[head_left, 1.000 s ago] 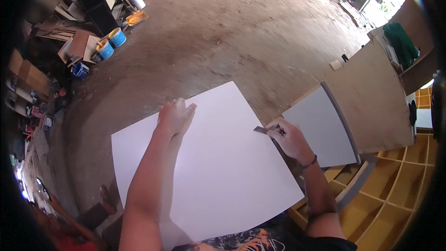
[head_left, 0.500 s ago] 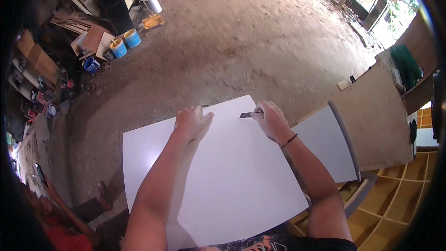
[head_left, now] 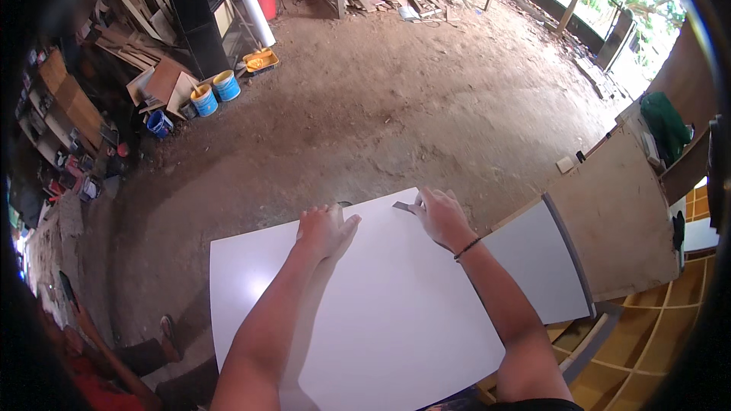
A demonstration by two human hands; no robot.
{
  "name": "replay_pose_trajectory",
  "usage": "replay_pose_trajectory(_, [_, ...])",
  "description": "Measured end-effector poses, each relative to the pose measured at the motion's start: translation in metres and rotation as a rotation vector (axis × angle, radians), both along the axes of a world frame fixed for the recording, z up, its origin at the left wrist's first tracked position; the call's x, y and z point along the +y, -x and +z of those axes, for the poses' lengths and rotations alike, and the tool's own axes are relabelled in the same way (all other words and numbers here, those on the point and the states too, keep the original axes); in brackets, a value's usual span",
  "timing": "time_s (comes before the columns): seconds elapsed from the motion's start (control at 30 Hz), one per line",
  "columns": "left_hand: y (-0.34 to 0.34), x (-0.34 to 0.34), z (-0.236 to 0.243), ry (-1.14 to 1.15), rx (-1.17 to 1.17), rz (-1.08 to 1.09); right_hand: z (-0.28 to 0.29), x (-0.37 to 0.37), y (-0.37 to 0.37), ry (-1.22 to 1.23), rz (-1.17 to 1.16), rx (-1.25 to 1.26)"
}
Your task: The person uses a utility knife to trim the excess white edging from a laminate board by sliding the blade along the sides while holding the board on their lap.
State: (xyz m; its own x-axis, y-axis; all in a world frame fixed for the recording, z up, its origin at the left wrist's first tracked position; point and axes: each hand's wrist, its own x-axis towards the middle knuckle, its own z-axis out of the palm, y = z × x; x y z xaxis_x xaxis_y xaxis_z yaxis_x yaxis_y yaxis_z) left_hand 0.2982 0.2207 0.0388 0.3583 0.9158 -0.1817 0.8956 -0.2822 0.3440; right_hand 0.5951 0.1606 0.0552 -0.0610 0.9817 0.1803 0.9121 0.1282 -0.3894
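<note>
A large white board (head_left: 396,320) lies in front of me, one far corner close to my right hand. My left hand (head_left: 324,232) is closed over the board's far edge, fingers curled at the rim and thumb stretched along the top. Between the thumb and fingers of my right hand (head_left: 443,221) is a small flat dark grey blade (head_left: 401,206). It sticks out leftward over the white surface, near the far edge. Whether it has a handle is hidden by the hand. A dark beaded bracelet (head_left: 467,249) circles my right wrist.
Right of the board are a grey-edged white panel (head_left: 533,259), a plywood sheet (head_left: 609,221) and a yellow compartmented frame (head_left: 655,335). A person (head_left: 99,365) sits at lower left. Paint buckets (head_left: 204,100), a yellow tray (head_left: 261,61) and scrap wood stand beyond on the dirt floor.
The view has tilted up, so the board sits lower in it. My right hand and the blade have shifted slightly closer to the board's far edge; the left hand keeps its hold.
</note>
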Motion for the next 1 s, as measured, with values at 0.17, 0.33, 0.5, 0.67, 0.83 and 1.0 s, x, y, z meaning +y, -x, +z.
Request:
replay_pose_trajectory(0.17, [0.003, -0.001, 0.001, 0.004, -0.001, 0.001, -0.006, 0.003, 0.002, -0.063, 0.011, -0.104])
replay_pose_trajectory(0.33, [-0.004, -0.001, -0.004, 0.003, -0.012, -0.003, -0.012, 0.001, -0.009, -0.101, 0.003, -0.117])
replay_pose_trajectory(0.5, [0.0, 0.001, 0.0, 0.02, 0.026, -0.016, -0.013, 0.008, -0.006, 0.064, 0.036, 0.123])
replay_pose_trajectory(0.67, [0.0, -0.001, 0.0, -0.003, 0.019, -0.011, -0.01, -0.006, 0.001, -0.032, 0.204, 0.085])
replay_pose_trajectory(0.83, [0.002, -0.002, 0.0, 0.014, 0.007, 0.004, 0.003, -0.011, 0.008, 0.072, 0.291, 0.156])
replay_pose_trajectory(1.0, [0.001, -0.002, -0.003, 0.002, -0.004, 0.02, 0.003, -0.015, 0.017, 0.116, 0.253, 0.206])
